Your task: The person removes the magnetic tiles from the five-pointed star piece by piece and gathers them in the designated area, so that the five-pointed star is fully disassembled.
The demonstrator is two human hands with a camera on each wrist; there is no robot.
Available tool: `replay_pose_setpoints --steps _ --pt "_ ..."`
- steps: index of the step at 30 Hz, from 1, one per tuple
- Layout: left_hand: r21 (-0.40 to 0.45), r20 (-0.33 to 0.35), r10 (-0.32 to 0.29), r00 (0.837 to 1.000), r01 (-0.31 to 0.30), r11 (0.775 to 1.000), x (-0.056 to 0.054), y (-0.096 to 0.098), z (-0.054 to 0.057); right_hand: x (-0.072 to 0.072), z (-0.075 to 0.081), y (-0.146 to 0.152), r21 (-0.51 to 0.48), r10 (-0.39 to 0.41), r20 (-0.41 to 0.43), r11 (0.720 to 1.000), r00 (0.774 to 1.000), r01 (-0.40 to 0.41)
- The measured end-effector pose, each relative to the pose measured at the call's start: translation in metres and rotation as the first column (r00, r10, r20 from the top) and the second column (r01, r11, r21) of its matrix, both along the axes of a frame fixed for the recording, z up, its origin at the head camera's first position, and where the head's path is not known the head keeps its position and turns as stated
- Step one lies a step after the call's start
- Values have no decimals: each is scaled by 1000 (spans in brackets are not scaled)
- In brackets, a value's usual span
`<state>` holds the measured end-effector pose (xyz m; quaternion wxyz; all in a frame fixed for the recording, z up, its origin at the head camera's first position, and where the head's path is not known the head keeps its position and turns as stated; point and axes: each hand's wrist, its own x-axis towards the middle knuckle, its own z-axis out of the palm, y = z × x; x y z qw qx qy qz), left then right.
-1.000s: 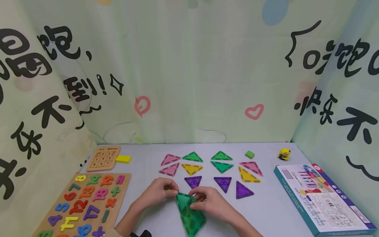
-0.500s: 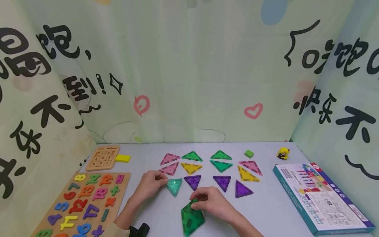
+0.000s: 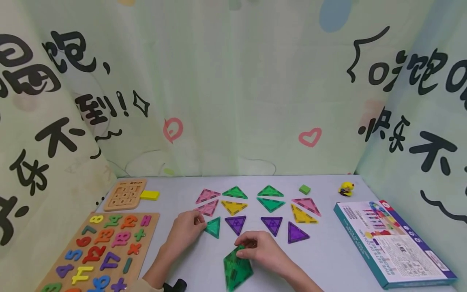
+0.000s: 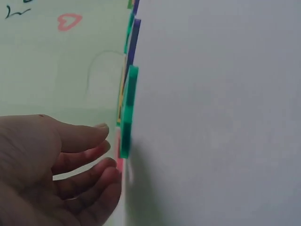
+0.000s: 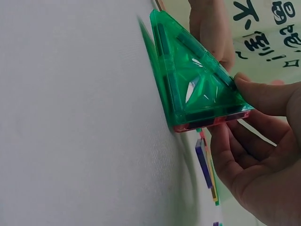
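My left hand point(image 3: 185, 230) is beside a single green triangular magnetic tile point(image 3: 214, 228) lying left of the purple ones. In the left wrist view that tile point(image 4: 129, 113) lies on the table, and the thumb and loosely bent fingers point(image 4: 89, 136) stand just off its edge. My right hand point(image 3: 260, 249) pinches a stack of triangular magnetic tiles point(image 3: 237, 271) by its upper corner near the front edge. Seen from the right wrist, the stack point(image 5: 197, 80) is translucent green on top with a red edge beneath, thumb on one side and fingers underneath.
Beyond the hands lie triangle tiles in pairs: pink point(image 3: 207, 195), green point(image 3: 270, 190), yellow point(image 3: 234, 207), purple point(image 3: 298, 233). A wooden number board point(image 3: 98, 251) is at left, with a smaller board point(image 3: 125, 195) and yellow block point(image 3: 149, 195) behind. A boxed set point(image 3: 394, 243) lies right.
My left hand has moved from the stack to the upper left and set a green tile on the table. The tile has since turned a little. The right hand keeps holding the stack.
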<state>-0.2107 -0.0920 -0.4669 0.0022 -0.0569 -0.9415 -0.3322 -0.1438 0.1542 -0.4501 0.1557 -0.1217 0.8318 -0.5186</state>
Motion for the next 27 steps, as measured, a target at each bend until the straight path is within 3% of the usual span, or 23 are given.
replay_pose_setpoints --steps 2,4,6,8,10,12,18,23,27 --pt "-19 20 -48 999 48 999 6 2 5 0 -1 0 -1 -10 -6 1000 1000 10" --pt "-6 80 -148 986 149 989 13 4 10 -1 -1 1 -2 -26 -15 1000 1000 26" --pt "50 159 -277 948 273 961 19 6 14 -2 -2 2 -7 -46 -23 999 999 46" --pt "132 242 -383 891 361 923 26 8 16 -3 -2 2 -15 -63 -30 998 998 62" --pt "203 299 -445 844 399 894 30 11 17 -3 -2 2 -27 -75 -33 997 997 75" --pt "247 328 -465 822 401 882 34 13 15 -2 -3 2 -42 -82 -33 996 996 80" --pt "345 372 -432 821 310 886 34 20 8 -1 -2 -1 -71 -96 -35 993 995 93" --pt "443 400 -433 808 243 863 33 20 3 0 -1 -1 -54 -106 -39 993 994 104" --pt "475 384 -436 814 231 849 32 17 1 0 -1 -1 -20 -113 -48 994 992 112"
